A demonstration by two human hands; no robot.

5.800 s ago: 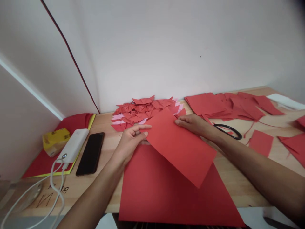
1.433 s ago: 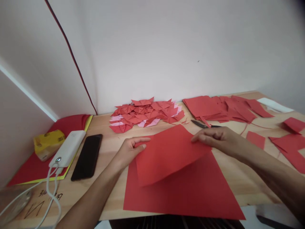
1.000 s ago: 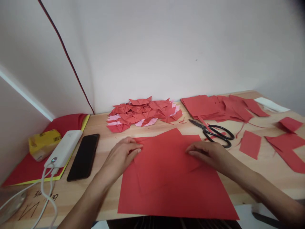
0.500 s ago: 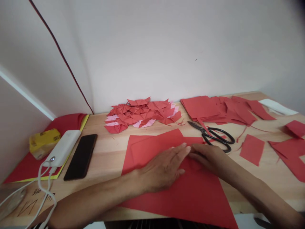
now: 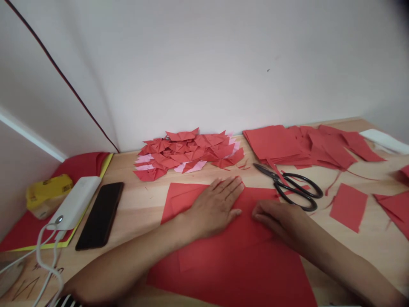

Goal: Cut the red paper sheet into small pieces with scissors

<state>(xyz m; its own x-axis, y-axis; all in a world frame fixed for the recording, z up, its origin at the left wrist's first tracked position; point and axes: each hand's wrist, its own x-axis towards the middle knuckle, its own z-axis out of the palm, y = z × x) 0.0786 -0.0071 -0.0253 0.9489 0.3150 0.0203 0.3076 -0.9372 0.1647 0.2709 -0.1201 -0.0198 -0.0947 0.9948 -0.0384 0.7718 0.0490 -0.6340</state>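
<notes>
My left hand point(image 5: 214, 209) lies flat, fingers stretched out, on a smaller red paper sheet point(image 5: 191, 256) that rests on a larger red sheet point(image 5: 243, 279). My right hand point(image 5: 277, 215) is curled at the right side of these sheets, its thumb and fingers pressed together; whether paper is pinched in them is hidden. Just beyond the right hand, black-handled scissors point(image 5: 300, 200) lie with their blades pointing left toward the back.
Folded red and pink paper pieces point(image 5: 179, 153) are heaped by the wall. Cut red papers point(image 5: 275, 145) and a single red rectangle point(image 5: 349, 207) lie at right. At left are a phone point(image 5: 100, 215), a white power bank point(image 5: 76, 200) with cables, and a yellow-wrapped item point(image 5: 47, 194).
My left hand has moved slightly back and left, apart from the right hand, and now lies flatter. My right hand has curled more. The view has shifted slightly.
</notes>
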